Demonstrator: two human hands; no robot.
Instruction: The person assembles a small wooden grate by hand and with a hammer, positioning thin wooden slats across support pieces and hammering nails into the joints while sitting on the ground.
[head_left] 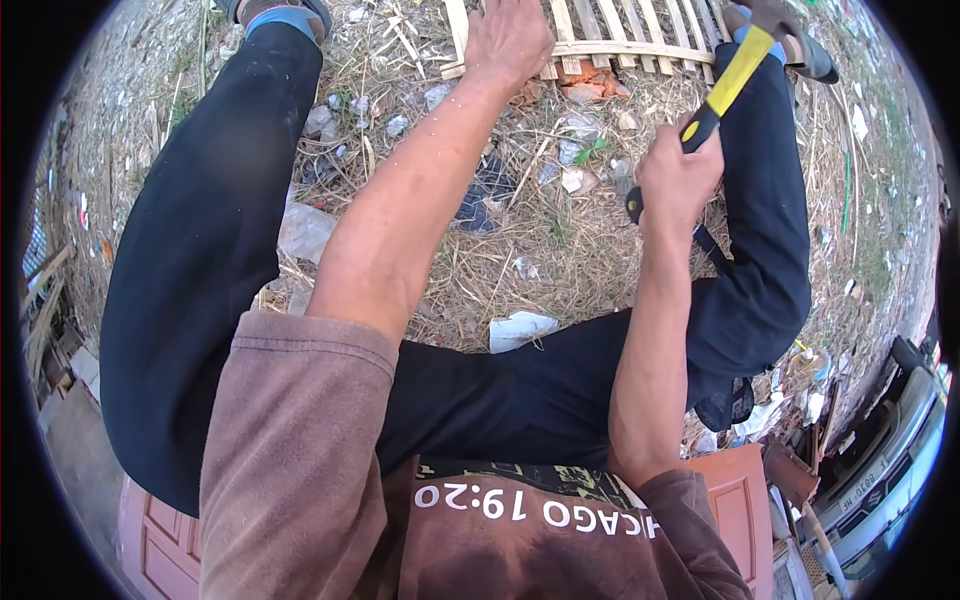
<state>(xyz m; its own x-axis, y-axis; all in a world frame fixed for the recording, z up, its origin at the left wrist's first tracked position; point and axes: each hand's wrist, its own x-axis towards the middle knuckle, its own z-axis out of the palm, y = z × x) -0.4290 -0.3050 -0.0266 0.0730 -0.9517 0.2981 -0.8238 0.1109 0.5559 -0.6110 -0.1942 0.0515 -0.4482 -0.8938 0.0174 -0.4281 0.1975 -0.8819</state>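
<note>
Outdoor ground (pixel 555 275) was dry, straw-coloured grass w/ litter (pixel 522 330). Slatted pale-wood frame (pixel 640 48) lay btwn feet (pixel 818 62), upper ctr.; L hand (pixel 508 42) was at its slats (pixel 611 30), fingers partly out of view, grip impossible to tell. R hand (pixel 678 178) was wrapped round yellow-and-black-handled metal hammer (pixel 739 75), raised by R foot. Broken orange brick (pixel 592 84) lay just beside frame's near rail (pixel 655 49).

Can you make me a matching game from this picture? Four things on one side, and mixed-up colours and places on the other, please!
Things:
1. hammer
2. left hand
3. shirt
4. trousers

Colours and places:
A. plain black
B. at the wooden slats
C. gripped in the right hand
D. brown, with white print

Right pairs: 1-C, 2-B, 3-D, 4-A
</note>
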